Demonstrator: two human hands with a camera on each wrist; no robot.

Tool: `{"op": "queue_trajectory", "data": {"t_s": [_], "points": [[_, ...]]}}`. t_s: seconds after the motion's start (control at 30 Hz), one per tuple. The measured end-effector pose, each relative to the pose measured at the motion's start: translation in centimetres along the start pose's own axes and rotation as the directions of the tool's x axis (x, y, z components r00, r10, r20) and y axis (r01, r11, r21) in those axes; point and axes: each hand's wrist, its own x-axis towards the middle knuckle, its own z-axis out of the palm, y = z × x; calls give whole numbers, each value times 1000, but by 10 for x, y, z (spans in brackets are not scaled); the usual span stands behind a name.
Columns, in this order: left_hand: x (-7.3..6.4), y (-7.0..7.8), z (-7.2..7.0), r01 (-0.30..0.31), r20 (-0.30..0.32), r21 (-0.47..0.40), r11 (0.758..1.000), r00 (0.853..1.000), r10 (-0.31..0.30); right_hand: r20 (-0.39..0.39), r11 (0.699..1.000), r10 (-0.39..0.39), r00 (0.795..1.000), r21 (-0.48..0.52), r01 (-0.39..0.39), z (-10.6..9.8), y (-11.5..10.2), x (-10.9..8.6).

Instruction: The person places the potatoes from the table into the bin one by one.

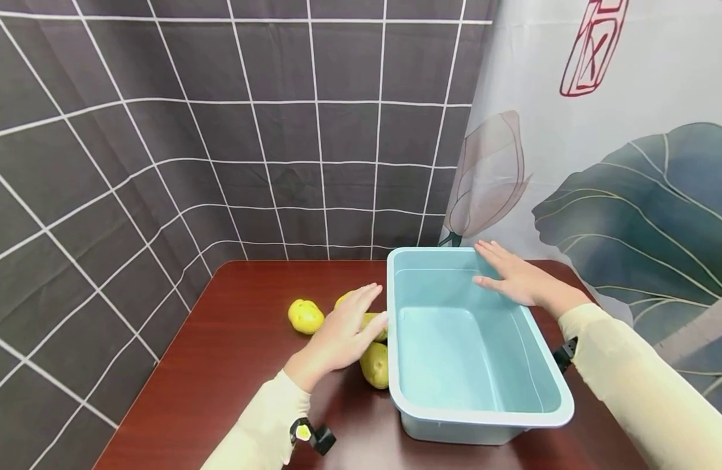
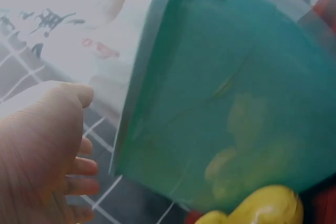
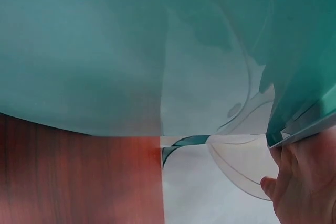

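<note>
An empty light-blue plastic basin (image 1: pixel 443 352) stands on the table, its open top facing up. My left hand (image 1: pixel 342 331) hovers just left of its rim, fingers extended, thumb apart from them, holding nothing. In the left wrist view a gap shows between this hand (image 2: pixel 47 150) and the basin wall (image 2: pixel 220 98). Below and beside the left hand lie several yellow potatoes, one potato (image 1: pixel 375 365) close against the basin's left side, partly hidden. My right hand (image 1: pixel 516 277) rests on the far right part of the rim with fairly straight fingers, its thumb over the inside.
Another potato (image 1: pixel 305 317) lies farther left on the dark red table (image 1: pixel 243 365). A dark grid-patterned curtain (image 1: pixel 279 130) hangs behind and to the left. At the right hangs a white curtain (image 1: pixel 543 78) with leaf prints. Each wrist wears a small black camera (image 1: pixel 322 440).
</note>
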Motion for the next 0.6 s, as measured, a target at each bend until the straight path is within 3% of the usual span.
{"op": "queue_trajectory", "data": {"t_s": [0.07,0.23,0.4,0.6], "points": [[-4,-7,-3,24,-24,-19,1000,999,-24,1,1000,-1,1000,4,1,0,0,0],[-12,-25,-2,19,-66,-73,997,998,-24,9,1000,0,1000,5,0,-1,1,0],[-21,-40,10,-51,-61,-160,986,997,41,-3,1000,-2,1000,11,2,0,2,0],[-27,-54,27,-146,-8,-123,982,989,146,-10,1000,4,1000,18,-3,3,2,0]]}}
